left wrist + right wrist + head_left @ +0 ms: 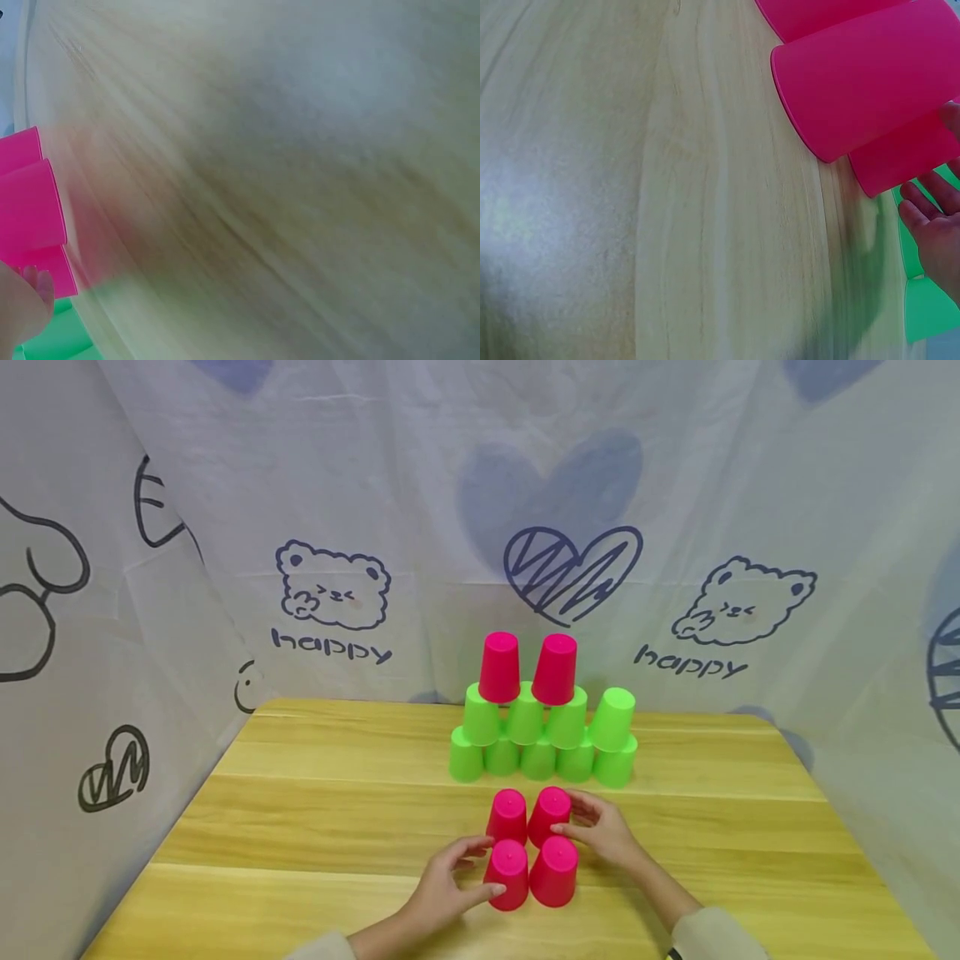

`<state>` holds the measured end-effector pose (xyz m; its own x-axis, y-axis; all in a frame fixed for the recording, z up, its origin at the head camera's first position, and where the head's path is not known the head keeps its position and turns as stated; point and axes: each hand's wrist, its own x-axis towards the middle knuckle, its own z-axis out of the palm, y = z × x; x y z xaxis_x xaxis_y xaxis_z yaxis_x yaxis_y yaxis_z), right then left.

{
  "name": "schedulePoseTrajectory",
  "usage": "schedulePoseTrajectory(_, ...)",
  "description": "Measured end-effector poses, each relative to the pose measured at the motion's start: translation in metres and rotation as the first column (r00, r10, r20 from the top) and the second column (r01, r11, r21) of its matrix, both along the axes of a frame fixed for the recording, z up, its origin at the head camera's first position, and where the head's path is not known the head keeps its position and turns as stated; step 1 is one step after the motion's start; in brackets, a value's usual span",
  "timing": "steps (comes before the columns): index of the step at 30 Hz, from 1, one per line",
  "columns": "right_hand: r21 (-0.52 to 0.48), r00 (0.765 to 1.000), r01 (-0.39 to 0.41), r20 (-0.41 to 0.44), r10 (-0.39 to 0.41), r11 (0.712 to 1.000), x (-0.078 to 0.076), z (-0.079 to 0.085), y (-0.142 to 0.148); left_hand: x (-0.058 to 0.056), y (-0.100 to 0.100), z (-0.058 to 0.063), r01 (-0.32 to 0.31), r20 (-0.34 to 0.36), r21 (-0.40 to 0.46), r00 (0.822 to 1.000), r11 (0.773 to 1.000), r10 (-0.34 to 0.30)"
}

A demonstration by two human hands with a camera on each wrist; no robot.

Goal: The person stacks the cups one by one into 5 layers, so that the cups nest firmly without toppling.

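Observation:
Four-square on the table stand upside-down pink cups: far left (507,812), far right (550,810), near left (509,872) and near right (555,870). Around the near left one my left hand (447,881) curves, thumb on its front, fingers reaching toward its back. My right hand (606,833) holds the far right cup between thumb and index finger; in the right wrist view its other fingers (930,202) hang loose beside the cup. Only a small part of my left hand (22,300) shows in the left wrist view, beside a pink cup (56,270).
Behind stands a wall of upside-down green cups (537,760) in two rows. On top of it sit two pink cups (500,667), slightly apart. The wooden table (337,802) ends at a printed cloth (420,610) at the back and sides.

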<state>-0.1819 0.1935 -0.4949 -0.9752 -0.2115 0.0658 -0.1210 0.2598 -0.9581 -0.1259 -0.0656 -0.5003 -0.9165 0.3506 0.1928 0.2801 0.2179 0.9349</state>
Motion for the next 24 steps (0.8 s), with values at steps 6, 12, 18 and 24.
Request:
schedulePoseTrajectory(6, -0.002, 1.0, -0.013, 0.013, 0.013, 1.0, -0.0015, -0.0008, -0.0015, 0.0011, 0.0016, -0.0004, 0.006, 0.012, -0.014, 1.0, 1.0, -0.006)
schedulePoseTrajectory(12, -0.005, 1.0, -0.025, 0.003, 0.025, 1.0, -0.0036, -0.0013, -0.0007, 0.0014, 0.0028, -0.0018, 0.015, 0.019, -0.023, 1.0, 1.0, -0.015)
schedulePoseTrajectory(18, -0.024, 1.0, -0.014, 0.006, 0.014, 1.0, -0.0043, -0.0005, -0.0008, 0.0014, 0.0043, -0.0048, 0.017, 0.014, -0.01, 1.0, 1.0, -0.017)
schedulePoseTrajectory(24, -0.022, 0.999, 0.031, 0.022, -0.031, 0.999, -0.0026, 0.0036, -0.001, 0.0031, 0.007, -0.0064, 0.026, 0.035, -0.004, 0.999, 1.0, -0.026)
